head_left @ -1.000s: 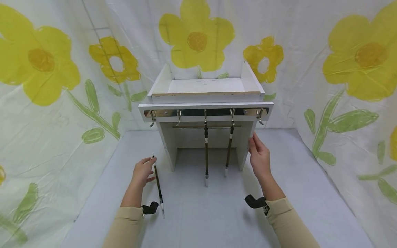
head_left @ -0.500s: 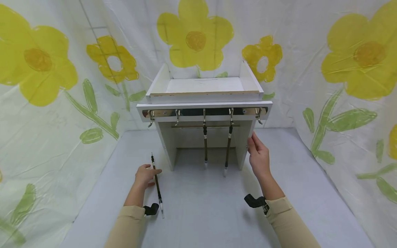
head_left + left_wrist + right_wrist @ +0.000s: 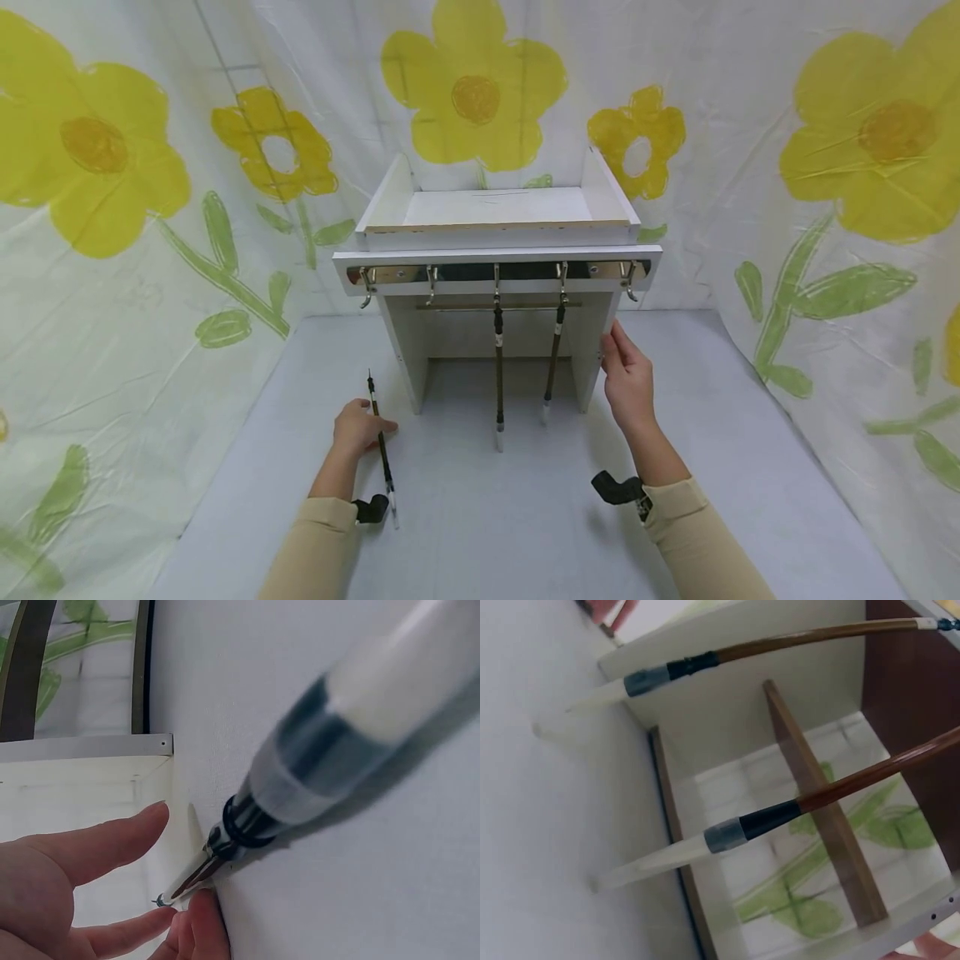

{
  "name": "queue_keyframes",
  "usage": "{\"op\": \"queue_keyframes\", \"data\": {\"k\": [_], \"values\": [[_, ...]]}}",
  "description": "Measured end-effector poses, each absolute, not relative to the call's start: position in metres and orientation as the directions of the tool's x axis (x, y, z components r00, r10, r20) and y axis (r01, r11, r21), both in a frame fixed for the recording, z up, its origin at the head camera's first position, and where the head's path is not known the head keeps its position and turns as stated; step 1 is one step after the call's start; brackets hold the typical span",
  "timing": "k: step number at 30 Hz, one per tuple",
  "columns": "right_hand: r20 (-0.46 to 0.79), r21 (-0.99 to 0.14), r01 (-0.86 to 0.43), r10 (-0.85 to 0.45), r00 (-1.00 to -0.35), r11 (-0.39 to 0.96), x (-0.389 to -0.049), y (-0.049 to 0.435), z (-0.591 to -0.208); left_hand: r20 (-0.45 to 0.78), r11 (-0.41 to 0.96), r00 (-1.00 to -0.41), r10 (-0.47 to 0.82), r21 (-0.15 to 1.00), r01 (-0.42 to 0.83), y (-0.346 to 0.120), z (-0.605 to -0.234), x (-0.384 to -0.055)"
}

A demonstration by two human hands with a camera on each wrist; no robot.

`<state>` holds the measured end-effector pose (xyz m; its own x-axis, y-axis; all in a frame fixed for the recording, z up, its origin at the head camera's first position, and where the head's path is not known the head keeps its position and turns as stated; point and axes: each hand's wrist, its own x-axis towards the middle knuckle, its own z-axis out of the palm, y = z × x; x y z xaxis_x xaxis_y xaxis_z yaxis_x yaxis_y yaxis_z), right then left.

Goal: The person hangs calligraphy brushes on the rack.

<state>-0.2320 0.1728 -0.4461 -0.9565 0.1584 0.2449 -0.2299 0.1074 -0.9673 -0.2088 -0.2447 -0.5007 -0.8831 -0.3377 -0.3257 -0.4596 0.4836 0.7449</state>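
A calligraphy brush (image 3: 387,475) with a dark handle and pale tip lies on the table, left of a white hook rack (image 3: 495,239). My left hand (image 3: 358,428) is over its upper half. In the left wrist view, the thumb (image 3: 112,838) stands apart from the brush (image 3: 300,776), while the other fingertips are right at its far end. My right hand (image 3: 628,385) grips the rack's right side panel between thumb and fingers. Two similar brushes (image 3: 499,367) hang from the middle hook and the one to its right; both brushes (image 3: 885,772) show in the right wrist view.
Metal hooks (image 3: 431,283) on the rack's front rail carry no brush at the left and far right. A thin rod (image 3: 450,308) spans the rack below. Flower-printed curtains (image 3: 247,250) enclose the white table (image 3: 495,525) at the back and sides.
My left hand has slid right and slightly nearer along the brush, its thumb now pointing past the handle. The brush has stayed in place, and my right hand keeps its grip on the rack.
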Motion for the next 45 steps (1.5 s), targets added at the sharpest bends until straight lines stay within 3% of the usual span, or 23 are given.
{"op": "queue_keyframes", "data": {"k": [7, 13, 30, 39, 45], "values": [[0.262, -0.963, -0.245, 0.168, -0.950, 0.115, -0.233, 0.172, -0.449, -0.271, 0.579, -0.903, -0.332, 0.697, -0.422, -0.244, -0.502, -0.206], [0.264, -0.961, -0.243, 0.168, -0.950, 0.135, -0.232, 0.173, -0.450, -0.273, 0.585, -0.907, -0.321, 0.696, -0.417, -0.245, -0.502, -0.206], [0.217, -0.975, -0.207, 0.160, -0.963, 0.076, -0.224, 0.170, -0.434, -0.346, 0.299, -0.896, -0.279, 0.855, -0.423, -0.256, -0.495, -0.208], [0.210, -0.976, -0.196, 0.159, -0.965, 0.096, -0.212, 0.163, -0.417, -0.122, 0.249, -0.969, -0.216, 0.952, -0.176, -0.254, -0.437, -0.196], [0.206, -0.977, -0.195, 0.161, -0.965, 0.083, -0.214, 0.164, -0.419, 0.135, 0.203, -0.954, -0.267, 0.976, 0.081, -0.247, -0.402, -0.182]]}}
